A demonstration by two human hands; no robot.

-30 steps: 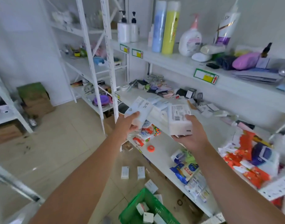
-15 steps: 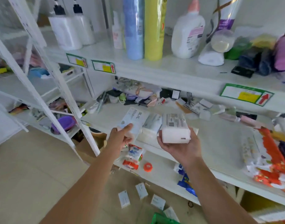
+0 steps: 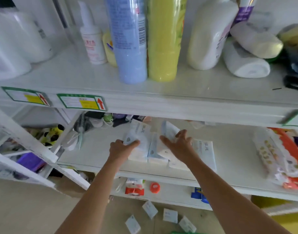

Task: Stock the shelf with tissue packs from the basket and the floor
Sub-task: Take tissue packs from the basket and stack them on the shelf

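Here we see two tissue packs over the middle shelf (image 3: pixel 97 149): the left hand (image 3: pixel 122 149) grips one tissue pack (image 3: pixel 138 132) by its near end, thumb on top, and the right hand (image 3: pixel 178 146) closes its spread fingers over a second tissue pack (image 3: pixel 168 132), which tilts up at its far end. Both sit on or just above a short row of shelved packs (image 3: pixel 153 152) lying side by side, with one flatter pack (image 3: pixel 204 152) just beside the right wrist and reaching close to the shelf's front edge. To the left of the row we find bare white board running to the slanted upright (image 3: pixel 26 141); to the right, more bare board lies between the row and the orange-and-white packets (image 3: pixel 280 157) that crowd the far end. Behind the hands, small dark and pale oddments (image 3: pixel 101 120) line the back of the shelf. Directly overhead, the upper shelf's front lip (image 3: pixel 161 103), with its green-bordered price label (image 3: pixel 82 102), hangs low over the knuckles, leaving a shallow gap above the held packs. On top of it stand a blue bottle (image 3: pixel 129 39) and a yellow bottle (image 3: pixel 163 39), touching. Below, loose packs on the floor (image 3: pixel 170 215) lie scattered, apart from one another, and a sliver of the green basket (image 3: pixel 182 232) shows at the bottom edge.
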